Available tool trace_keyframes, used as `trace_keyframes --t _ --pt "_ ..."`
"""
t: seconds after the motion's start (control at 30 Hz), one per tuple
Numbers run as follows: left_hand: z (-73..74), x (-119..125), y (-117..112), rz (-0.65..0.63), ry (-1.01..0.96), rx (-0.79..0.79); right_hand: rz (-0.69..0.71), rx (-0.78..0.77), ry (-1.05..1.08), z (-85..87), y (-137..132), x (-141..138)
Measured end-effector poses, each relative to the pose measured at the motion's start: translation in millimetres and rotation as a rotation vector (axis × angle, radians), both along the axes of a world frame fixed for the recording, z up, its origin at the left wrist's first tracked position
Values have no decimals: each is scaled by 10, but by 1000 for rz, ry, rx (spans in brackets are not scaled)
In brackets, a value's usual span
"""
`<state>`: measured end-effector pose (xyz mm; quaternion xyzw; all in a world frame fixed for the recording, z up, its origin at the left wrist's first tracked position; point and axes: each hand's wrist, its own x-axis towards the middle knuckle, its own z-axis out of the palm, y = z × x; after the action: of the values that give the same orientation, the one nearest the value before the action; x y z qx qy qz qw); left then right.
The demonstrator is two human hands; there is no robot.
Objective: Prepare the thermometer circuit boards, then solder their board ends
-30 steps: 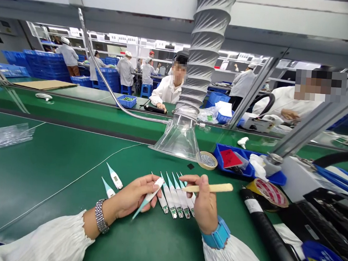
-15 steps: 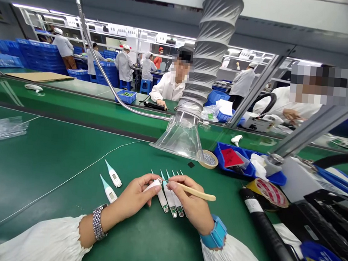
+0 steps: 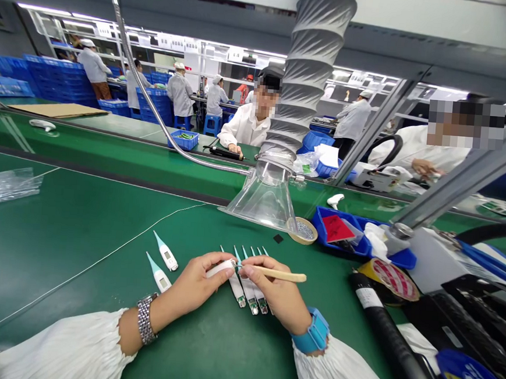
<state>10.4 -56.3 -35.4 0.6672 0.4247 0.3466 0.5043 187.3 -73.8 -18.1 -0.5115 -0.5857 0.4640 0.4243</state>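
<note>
My left hand (image 3: 200, 279) is closed around a white digital thermometer (image 3: 220, 269), its open end pointing to the right. In my right hand (image 3: 278, 288) is a pair of tweezers or similar thin-tipped tool with a pale yellow handle (image 3: 287, 276); the tip meets the thermometer's end. Just beneath both hands lie several thermometers (image 3: 251, 297) in a row, blue tips away from me, green circuit boards showing at their near ends. Two more thermometers with small displays, one farther (image 3: 167, 257) and one nearer (image 3: 159, 277), rest left of my left hand.
A clear extraction hood (image 3: 261, 202) hangs beyond my hands, beside a round dish of small metal parts (image 3: 304, 231). Blue bins (image 3: 341, 231), a tape roll (image 3: 388, 279) and a black rod-shaped tool (image 3: 382, 322) crowd the right. Co-workers sit across the green belt (image 3: 150, 161).
The yellow-handled tool has shifted slightly left and tilted flatter, its tip now against the thermometer's end. White pieces on the far belt have moved a little left.
</note>
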Motion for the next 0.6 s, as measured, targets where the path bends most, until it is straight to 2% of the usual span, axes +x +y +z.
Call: trace_keyframes --t 0.4,0.6 --pt "11 -31 11 -18 42 65 45 -58 155 -20 17 11" --pt "2 -8 24 19 20 31 -11 56 5 -25 1 -12"
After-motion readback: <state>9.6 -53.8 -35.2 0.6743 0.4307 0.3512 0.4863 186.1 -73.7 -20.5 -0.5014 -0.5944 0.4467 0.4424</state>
